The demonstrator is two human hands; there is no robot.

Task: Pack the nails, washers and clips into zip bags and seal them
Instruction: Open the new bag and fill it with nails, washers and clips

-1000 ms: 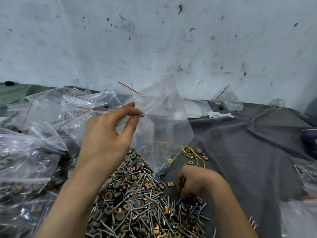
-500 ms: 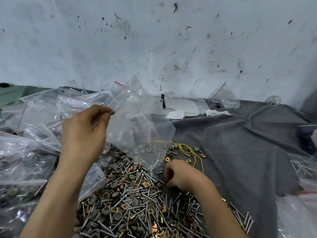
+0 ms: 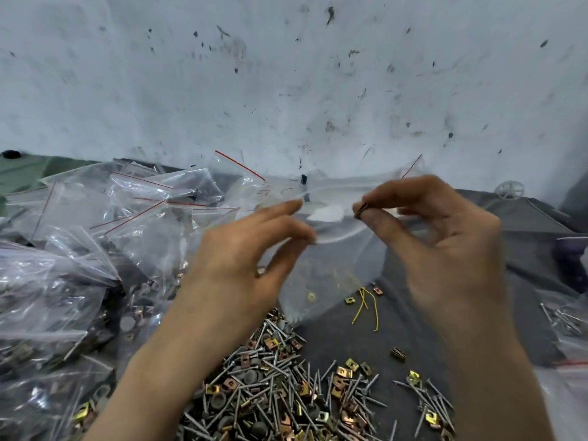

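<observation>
My left hand [image 3: 251, 249] pinches the rim of a clear zip bag [image 3: 331, 265] and holds its mouth open in mid air. My right hand [image 3: 445, 246] pinches a few small metal clips [image 3: 361, 210] between thumb and forefinger right at the bag's open mouth. Under both forearms lies a loose pile of nails, grey washers and brass clips [image 3: 286, 393] on the grey cloth [image 3: 525, 249]. One or two clips show through the lower part of the held bag.
Several filled and empty zip bags with red seal lines [image 3: 95, 249] are heaped at the left. More bagged nails [image 3: 563, 316] lie at the right edge. A yellow wire [image 3: 366, 303] lies on the cloth, and a stained white wall [image 3: 286, 90] stands behind.
My right hand has lifted off the pile with clips pinched in its fingers and come up to the bag's mouth. My left hand has shifted right, keeping hold of the bag.
</observation>
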